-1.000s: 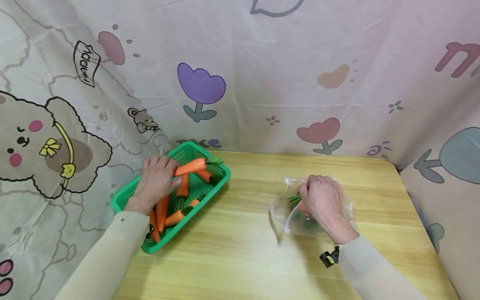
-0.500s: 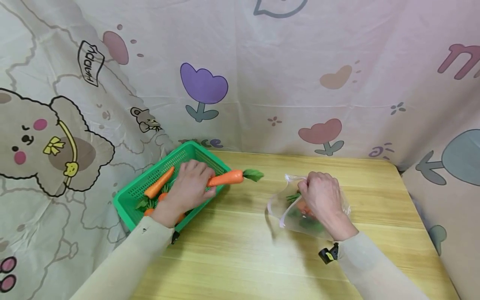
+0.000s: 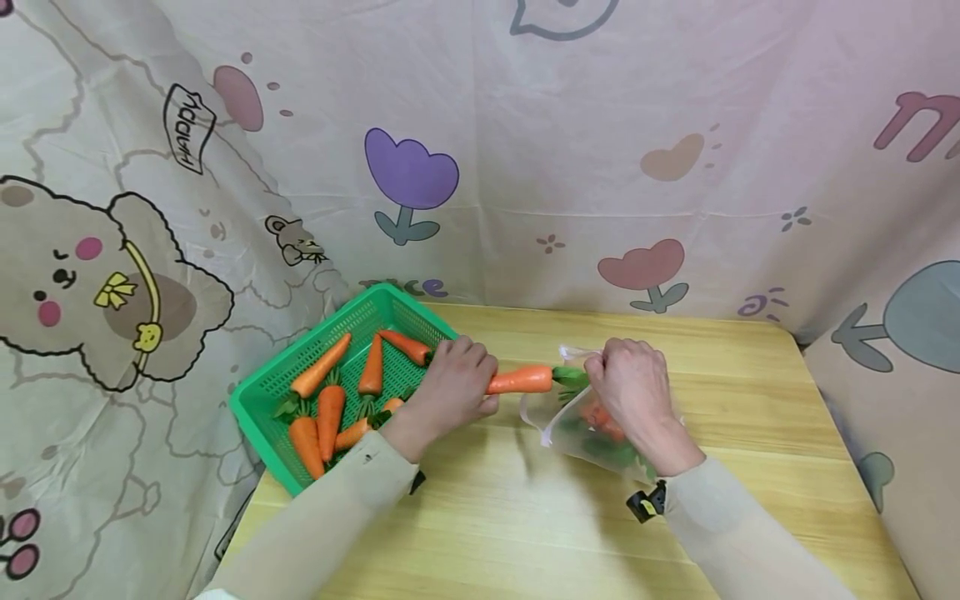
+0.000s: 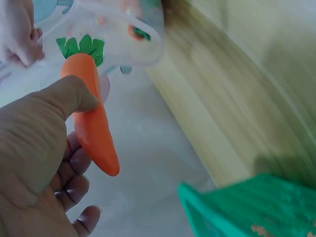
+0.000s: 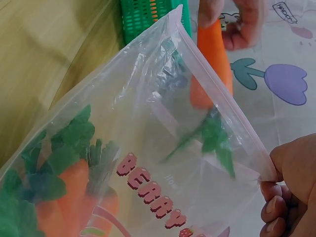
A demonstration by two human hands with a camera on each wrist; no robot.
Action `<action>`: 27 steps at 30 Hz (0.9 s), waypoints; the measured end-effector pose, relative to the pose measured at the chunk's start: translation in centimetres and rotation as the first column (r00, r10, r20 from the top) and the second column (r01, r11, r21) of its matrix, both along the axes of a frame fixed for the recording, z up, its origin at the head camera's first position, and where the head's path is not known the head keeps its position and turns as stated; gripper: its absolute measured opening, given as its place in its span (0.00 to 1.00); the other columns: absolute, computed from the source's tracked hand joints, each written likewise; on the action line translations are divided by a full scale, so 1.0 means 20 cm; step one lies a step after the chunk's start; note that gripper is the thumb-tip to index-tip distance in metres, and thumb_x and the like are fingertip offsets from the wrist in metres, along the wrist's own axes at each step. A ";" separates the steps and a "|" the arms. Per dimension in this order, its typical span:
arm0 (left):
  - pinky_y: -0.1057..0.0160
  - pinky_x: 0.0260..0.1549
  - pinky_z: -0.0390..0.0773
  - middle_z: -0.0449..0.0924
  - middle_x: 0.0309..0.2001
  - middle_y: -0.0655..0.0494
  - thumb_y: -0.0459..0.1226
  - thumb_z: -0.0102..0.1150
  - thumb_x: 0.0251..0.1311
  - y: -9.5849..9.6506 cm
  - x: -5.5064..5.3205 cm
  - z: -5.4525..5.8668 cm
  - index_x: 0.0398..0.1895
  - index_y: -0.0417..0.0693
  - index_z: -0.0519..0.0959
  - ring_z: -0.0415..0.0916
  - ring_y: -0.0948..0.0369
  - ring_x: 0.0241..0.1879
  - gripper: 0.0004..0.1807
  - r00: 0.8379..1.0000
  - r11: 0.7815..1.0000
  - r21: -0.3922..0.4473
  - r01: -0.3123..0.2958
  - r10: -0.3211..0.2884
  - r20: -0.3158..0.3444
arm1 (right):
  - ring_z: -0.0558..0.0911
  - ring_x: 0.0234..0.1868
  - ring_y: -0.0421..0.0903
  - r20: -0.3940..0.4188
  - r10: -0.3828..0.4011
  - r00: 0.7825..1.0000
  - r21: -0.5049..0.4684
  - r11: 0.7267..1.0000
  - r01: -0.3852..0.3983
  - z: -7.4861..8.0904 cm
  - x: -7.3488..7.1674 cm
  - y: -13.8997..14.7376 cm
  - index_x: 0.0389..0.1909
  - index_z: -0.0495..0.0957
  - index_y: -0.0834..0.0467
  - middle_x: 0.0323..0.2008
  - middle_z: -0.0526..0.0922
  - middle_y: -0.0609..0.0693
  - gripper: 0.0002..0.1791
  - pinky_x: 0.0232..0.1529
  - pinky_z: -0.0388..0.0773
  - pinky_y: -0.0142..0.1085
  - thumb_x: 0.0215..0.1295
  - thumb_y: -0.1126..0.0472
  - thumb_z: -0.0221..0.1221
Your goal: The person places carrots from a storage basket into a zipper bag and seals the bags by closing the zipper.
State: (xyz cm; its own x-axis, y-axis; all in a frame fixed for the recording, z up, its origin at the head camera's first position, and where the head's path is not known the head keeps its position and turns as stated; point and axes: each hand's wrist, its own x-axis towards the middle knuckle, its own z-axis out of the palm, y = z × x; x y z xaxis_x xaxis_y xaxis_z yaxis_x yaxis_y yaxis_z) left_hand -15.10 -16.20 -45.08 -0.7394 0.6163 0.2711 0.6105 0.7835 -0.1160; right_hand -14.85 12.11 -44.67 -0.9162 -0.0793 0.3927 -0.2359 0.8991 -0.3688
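Observation:
My left hand (image 3: 450, 392) pinches an orange carrot (image 3: 522, 380) between thumb and fingers, near its tapered end. Its green leaves (image 4: 84, 48) point at the mouth of a clear zip bag (image 5: 143, 128) and show through the film in the right wrist view. My right hand (image 3: 637, 396) grips the bag's upper edge, thumb against fingers at the pinkish zip strip (image 5: 232, 108), and the mouth gapes toward the left. Inside the bag lie several carrots (image 5: 74, 192) with green tops, below red BERRY lettering (image 5: 148, 190).
A green slotted basket (image 3: 258, 417) stands at the left of the wooden table (image 3: 480, 517), with several carrots (image 3: 330, 417) in it. A patterned cloth (image 3: 525, 150) hangs behind the table and along its sides.
My left hand has lifted the carrot out of the basket and carried it right to the bag's mouth. My right hand keeps its grip, and the bag has shifted slightly left.

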 end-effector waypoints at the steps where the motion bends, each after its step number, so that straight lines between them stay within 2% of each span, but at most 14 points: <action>1: 0.51 0.44 0.69 0.79 0.37 0.54 0.47 0.67 0.57 0.03 0.00 0.00 0.35 0.51 0.78 0.70 0.52 0.41 0.12 1.000 1.000 -0.012 0.004 -0.004 -0.004 | 0.74 0.25 0.57 0.004 0.003 1.000 0.000 1.000 -0.003 0.00 0.00 -0.01 0.15 0.70 0.55 0.17 0.73 0.52 0.16 0.35 0.73 0.54 0.64 0.62 0.55; 8: 0.52 0.45 0.73 0.79 0.38 0.56 0.52 0.67 0.57 0.19 -0.04 -0.04 0.36 0.54 0.79 0.71 0.54 0.40 0.15 0.998 0.996 -0.090 0.025 -0.030 -0.048 | 0.73 0.24 0.56 0.021 0.013 1.000 -0.009 1.000 -0.013 0.02 0.00 -0.05 0.15 0.70 0.55 0.17 0.72 0.51 0.17 0.36 0.73 0.53 0.65 0.62 0.56; 12: 0.53 0.46 0.73 0.80 0.41 0.57 0.55 0.67 0.62 0.27 -0.05 -0.07 0.41 0.54 0.81 0.72 0.55 0.43 0.17 0.997 0.991 -0.115 0.066 -0.069 -0.024 | 0.73 0.25 0.55 0.033 0.025 0.999 -0.021 0.999 -0.024 0.03 0.01 -0.08 0.15 0.70 0.55 0.17 0.72 0.51 0.18 0.37 0.73 0.52 0.66 0.62 0.56; 16: 0.55 0.48 0.73 0.81 0.44 0.59 0.58 0.61 0.71 0.34 -0.05 -0.09 0.45 0.54 0.82 0.72 0.56 0.46 0.19 0.993 0.985 -0.129 0.116 -0.117 0.001 | 0.73 0.25 0.55 0.055 0.030 0.998 -0.039 0.999 -0.028 0.03 0.02 -0.10 0.15 0.70 0.55 0.17 0.72 0.51 0.18 0.36 0.72 0.51 0.68 0.61 0.56; 19: 0.57 0.48 0.73 0.80 0.45 0.60 0.54 0.57 0.76 0.39 -0.05 -0.11 0.50 0.54 0.82 0.72 0.57 0.47 0.16 0.992 0.982 -0.143 0.127 -0.128 -0.001 | 0.74 0.26 0.55 0.062 0.029 0.998 -0.049 0.998 -0.025 0.03 0.03 -0.11 0.16 0.69 0.55 0.17 0.72 0.50 0.19 0.35 0.71 0.50 0.68 0.60 0.56; 22: 0.59 0.46 0.73 0.78 0.46 0.60 0.45 0.56 0.78 0.43 -0.05 -0.13 0.52 0.54 0.83 0.72 0.57 0.47 0.10 0.991 0.980 -0.156 0.126 -0.131 -0.024 | 0.74 0.26 0.56 0.061 0.027 0.998 -0.056 0.998 -0.023 0.04 0.03 -0.12 0.15 0.69 0.55 0.16 0.72 0.51 0.19 0.35 0.72 0.50 0.68 0.60 0.57; 27: 0.59 0.43 0.73 0.77 0.44 0.60 0.39 0.61 0.74 0.43 -0.07 -0.17 0.48 0.57 0.85 0.71 0.57 0.45 0.06 0.989 0.979 -0.162 0.124 -0.135 -0.058 | 0.74 0.25 0.55 0.046 0.026 0.999 -0.069 0.997 -0.023 0.05 0.03 -0.11 0.15 0.71 0.56 0.17 0.72 0.51 0.18 0.37 0.73 0.52 0.67 0.61 0.56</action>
